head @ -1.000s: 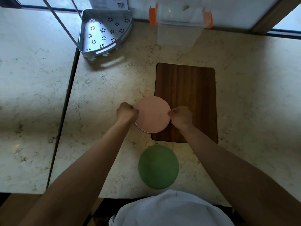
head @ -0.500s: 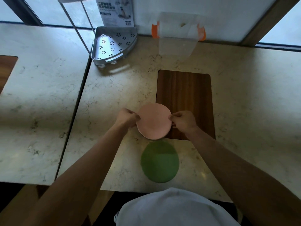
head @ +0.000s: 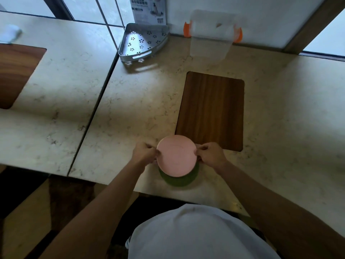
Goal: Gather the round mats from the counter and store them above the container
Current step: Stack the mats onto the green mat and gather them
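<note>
A pink round mat (head: 176, 156), with a paler mat's edge showing under it, is held between my two hands above the counter's front edge. My left hand (head: 144, 153) pinches its left rim and my right hand (head: 210, 154) pinches its right rim. Under it lies a green round mat (head: 179, 179) on the counter, mostly covered, with only its near part showing. A clear plastic container (head: 210, 34) with orange side clips stands at the back against the wall, far from both hands.
A dark wooden board (head: 211, 109) lies just behind the mats. A metal corner rack (head: 141, 43) sits at the back left, next to a printed box (head: 148, 10). A seam (head: 93, 116) splits the marble counter; another wooden board (head: 15, 73) lies far left.
Both hands have carried the pink mat toward me, off the wooden board, until it hangs over the green mat. The camera view has also shifted, so more of the left counter shows.
</note>
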